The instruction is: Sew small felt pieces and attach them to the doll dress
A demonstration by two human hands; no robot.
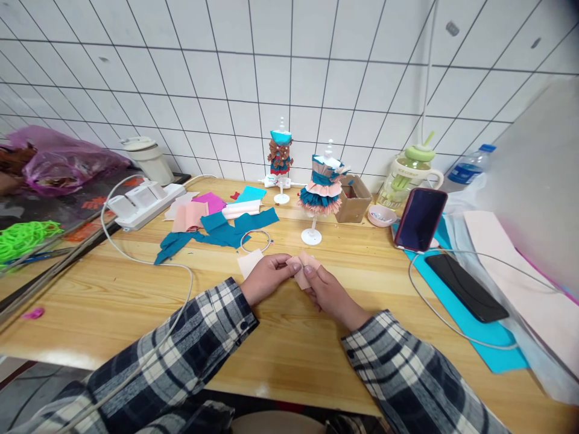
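Note:
Between my two hands is a small piece of pale pink crepe paper [302, 272]. My left hand [271, 274] pinches it from the left, thumb on top. From the right, my right hand [329, 288] grips it with thumb and fingers. A second pale pink piece [249, 263] lies flat on the table beside my left hand. Just beyond my hands stands a small white mannequin in a teal and pink ruffled paper dress [322, 191]. Farther back is another mannequin, dressed in brown, red and blue [280, 154].
Teal paper scraps [217, 229], a ring [256, 241] and pink scraps [190, 216] lie left of centre. A power strip [147, 205] trails a white cable. To the right are a propped phone [420, 218], a dark phone [465, 286], a drink jug [407, 175] and a cardboard box [354, 202].

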